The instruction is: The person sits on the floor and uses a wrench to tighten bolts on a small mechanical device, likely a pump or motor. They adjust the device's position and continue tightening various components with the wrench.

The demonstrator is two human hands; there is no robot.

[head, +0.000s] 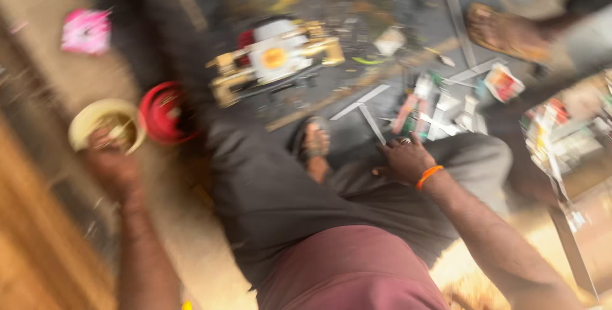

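The picture is blurry, so small things are hard to make out. The left hand (109, 157) is out to the left side, and its grip is closed on the near edge of a round cream bowl (105, 125). The bowl sits just above the hand, a little toward the front, with something brownish inside that I cannot make out. Touching the bowl on its right is a round red plastic lid or dish (164, 112). The left hand is much nearer to both of these than the other hand is.

The right hand (406, 160), with an orange band (428, 176) at the wrist, rests flat on the knee of the grey trousers (274, 189). Its fingers are spread and it holds nothing. Just past its fingertips, on the dark floor (344, 80), lie flat grey metal strips (366, 109) that point away from the hand. A white and yellow machine (277, 58) stands farther off, between the two hands.
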